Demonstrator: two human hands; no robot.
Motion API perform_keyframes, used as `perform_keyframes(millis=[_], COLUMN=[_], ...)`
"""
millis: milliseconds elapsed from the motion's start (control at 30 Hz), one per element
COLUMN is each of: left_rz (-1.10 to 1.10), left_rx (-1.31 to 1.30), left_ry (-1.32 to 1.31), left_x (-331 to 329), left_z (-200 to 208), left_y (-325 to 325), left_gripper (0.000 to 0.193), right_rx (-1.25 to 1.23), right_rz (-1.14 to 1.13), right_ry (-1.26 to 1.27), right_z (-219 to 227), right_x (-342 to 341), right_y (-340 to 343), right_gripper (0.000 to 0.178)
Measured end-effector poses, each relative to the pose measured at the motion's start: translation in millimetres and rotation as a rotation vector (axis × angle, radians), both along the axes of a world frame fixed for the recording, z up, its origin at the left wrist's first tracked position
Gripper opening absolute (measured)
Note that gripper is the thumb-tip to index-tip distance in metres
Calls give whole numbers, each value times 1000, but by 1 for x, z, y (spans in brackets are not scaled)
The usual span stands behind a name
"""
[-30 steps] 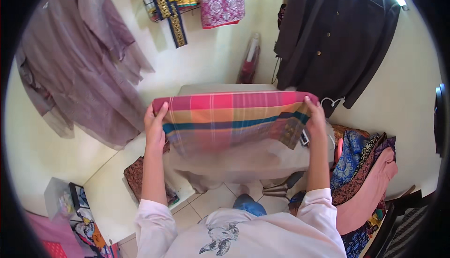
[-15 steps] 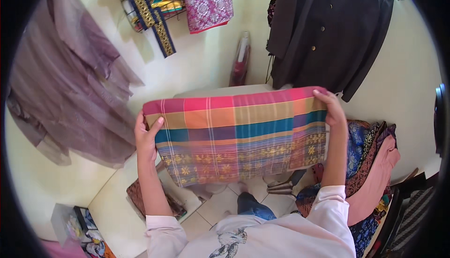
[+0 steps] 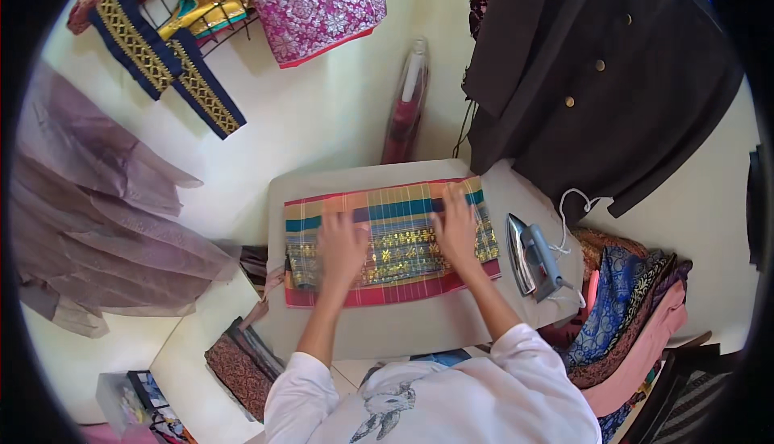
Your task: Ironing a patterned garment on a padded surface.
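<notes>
Your left hand (image 3: 343, 244) and right hand (image 3: 456, 230) both lie open, palms flat, pressed on the folded plaid cloth (image 3: 391, 238), gripping nothing. The cloth sits under them on the pale ironing board (image 3: 403, 327), spread from 9 to 3 o'clock across the board's far half, its red border at 6 o'clock toward you. It looks light, soft and limp, likely to slide and lose its fold if dragged; your best hold would be the two short ends or the corners, pinching all layers together. At 3 o'clock of your right hand, well apart from the cloth's edge, an iron (image 3: 534, 257) rests on the board. A dark coat (image 3: 597, 73) hangs at 1 o'clock, patterned fabrics (image 3: 629, 323) pile at 4 o'clock.
</notes>
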State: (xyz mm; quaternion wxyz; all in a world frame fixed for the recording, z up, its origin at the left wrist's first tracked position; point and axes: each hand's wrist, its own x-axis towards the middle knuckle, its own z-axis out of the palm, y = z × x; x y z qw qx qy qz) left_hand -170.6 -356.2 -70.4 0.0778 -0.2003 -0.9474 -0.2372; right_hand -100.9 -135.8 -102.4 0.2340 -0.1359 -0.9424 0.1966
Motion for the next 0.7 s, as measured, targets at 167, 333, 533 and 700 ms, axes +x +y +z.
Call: perform_keyframes(millis=[167, 333, 533, 700], left_rz=[-367, -481, -529, -528], left_rx=[-309, -345, -229, -287], left_ry=[-228, -125, -59, 128], left_x=[45, 47, 38, 47], left_z=[-30, -48, -51, -41], left_y=[15, -12, -20, -29], left_gripper=[56, 51, 51, 47], right_rx=[53, 54, 165, 223], right_rz=[196, 322, 306, 156], right_ry=[-279, -364, -381, -273], right_z=[-22, 0, -22, -18], right_x=[43, 77, 80, 87], right_y=[3, 31, 44, 40], right_gripper=[59, 57, 60, 51])
